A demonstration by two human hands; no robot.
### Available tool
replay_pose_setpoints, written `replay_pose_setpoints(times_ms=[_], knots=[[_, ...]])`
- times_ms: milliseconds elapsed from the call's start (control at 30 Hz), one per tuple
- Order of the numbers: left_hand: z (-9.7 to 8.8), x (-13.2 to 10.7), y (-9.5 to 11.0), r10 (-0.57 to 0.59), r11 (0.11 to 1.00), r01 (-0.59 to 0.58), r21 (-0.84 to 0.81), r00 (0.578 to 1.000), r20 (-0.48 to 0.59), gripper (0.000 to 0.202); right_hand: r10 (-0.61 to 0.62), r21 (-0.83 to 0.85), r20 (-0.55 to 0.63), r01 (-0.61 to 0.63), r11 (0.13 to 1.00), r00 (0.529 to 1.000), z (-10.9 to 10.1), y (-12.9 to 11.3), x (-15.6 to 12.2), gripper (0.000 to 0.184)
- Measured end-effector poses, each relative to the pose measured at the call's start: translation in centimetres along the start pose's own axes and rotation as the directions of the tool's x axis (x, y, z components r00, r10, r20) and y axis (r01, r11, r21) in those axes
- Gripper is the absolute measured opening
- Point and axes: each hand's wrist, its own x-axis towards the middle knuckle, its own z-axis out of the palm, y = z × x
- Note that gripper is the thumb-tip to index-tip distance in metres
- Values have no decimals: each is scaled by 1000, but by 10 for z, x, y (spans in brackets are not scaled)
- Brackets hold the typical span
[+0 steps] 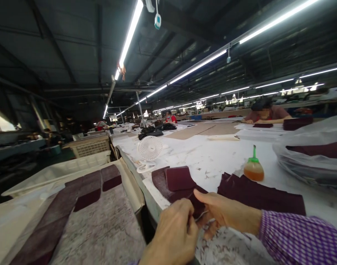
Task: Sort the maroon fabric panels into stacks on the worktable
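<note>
- Maroon leather-like piece [197, 209]: at the worktop's [190, 152] near left corner, between both hands.
- Right hand [226, 210]: thumb above, fingers beneath, pinching the piece.
- Left hand [174, 232]: curled beside it; fingertips hidden, so I cannot tell their grip.
- Apparent step: working the edge by hand; the next move likely calls for steady finger pressure.

Long white tube lights [131, 34] hang overhead in rows, overexposed to plain white, while the ceiling [69, 44] around them sinks into dark grey. A window [1, 121] at the far left shows washed-out brightness, yet the area below it is murky. The white counter [193, 154] is evenly lit, with soft, faint shadows. Pale glare streaks the clear plastic bag [290, 156]. The fingers [185, 207] look slightly smeared, the distant background lacks detail, and wide-angle stretching distorts the edges.
</note>
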Motion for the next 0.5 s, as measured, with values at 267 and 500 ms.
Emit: replay_pose_setpoints(times_ms=[267,500], knots=[[2,-7,5,-32,936,38,-351,999,21,19,-106,-277,-189,51,960,976,-9,18,-54,27],[47,22,-3,-1,931,53,-361,989,145,31,-110,-300,-217,41,953,970,-17,31,-80,21]])
